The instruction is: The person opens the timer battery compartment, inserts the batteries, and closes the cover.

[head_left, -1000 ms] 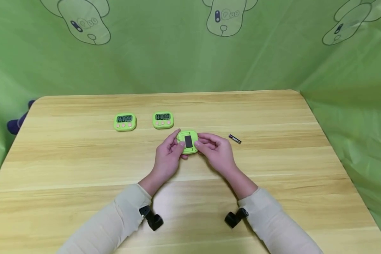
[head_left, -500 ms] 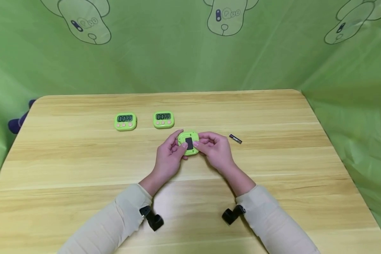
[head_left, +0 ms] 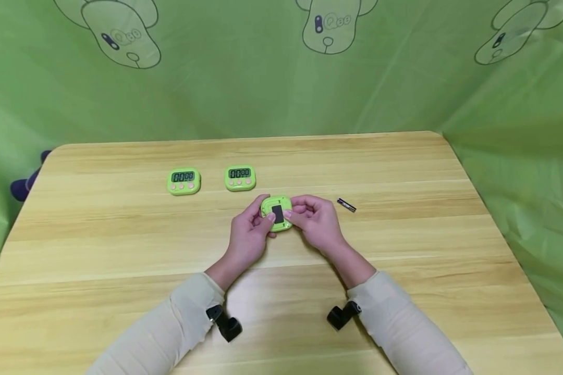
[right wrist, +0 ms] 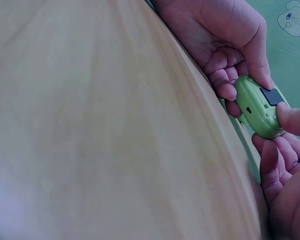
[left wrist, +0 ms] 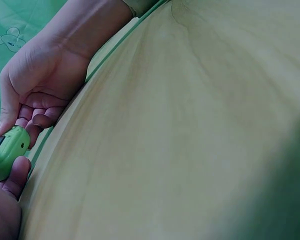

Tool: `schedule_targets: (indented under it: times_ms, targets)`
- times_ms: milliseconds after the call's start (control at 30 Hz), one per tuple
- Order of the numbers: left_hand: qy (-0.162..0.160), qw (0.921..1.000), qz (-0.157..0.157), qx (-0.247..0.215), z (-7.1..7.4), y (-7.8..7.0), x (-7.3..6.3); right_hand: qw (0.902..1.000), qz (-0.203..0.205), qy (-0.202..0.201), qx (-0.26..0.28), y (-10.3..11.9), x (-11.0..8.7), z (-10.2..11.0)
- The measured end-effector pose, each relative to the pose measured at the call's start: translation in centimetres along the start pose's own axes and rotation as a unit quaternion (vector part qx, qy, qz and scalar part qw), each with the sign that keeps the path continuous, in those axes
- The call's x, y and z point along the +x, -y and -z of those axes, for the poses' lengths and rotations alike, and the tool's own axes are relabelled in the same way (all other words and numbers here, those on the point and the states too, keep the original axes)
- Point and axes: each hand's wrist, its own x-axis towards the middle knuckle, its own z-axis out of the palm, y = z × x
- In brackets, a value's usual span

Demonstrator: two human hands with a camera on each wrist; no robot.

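Note:
A lime-green digital timer is held back side up between both hands, a dark rectangle on its back. My left hand grips its left side, the thumb on the dark rectangle's edge and the fingers underneath. My right hand pinches the right side, thumb on the back. In the right wrist view, the timer shows a small dark slot in its edge. On the table to the right of my right hand lies a small black battery.
Two matching green timers, one at the left and one nearer the middle, lie face up behind the hands, displays reading zeros. The wooden table is backed by a green printed curtain.
The held timer has come slightly toward me. My left thumb has slid inward onto the dark rectangle, and my right wrist has shifted a little left. The battery and other timers stay put.

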Motion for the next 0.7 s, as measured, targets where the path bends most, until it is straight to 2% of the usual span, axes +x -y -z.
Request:
schedule_targets:
  times_ms: [467,700]
  targets:
    - [-0.009,0.9999,0.006,0.004,0.11,0.02,0.09,0.9995,-0.022,0.007,-0.02,0.4,0.2,-0.04]
    - [-0.024,0.9994,0.013,-0.02,0.08,0.22,0.15,0.998,-0.059,0.019,0.015,0.49,0.41,0.4]
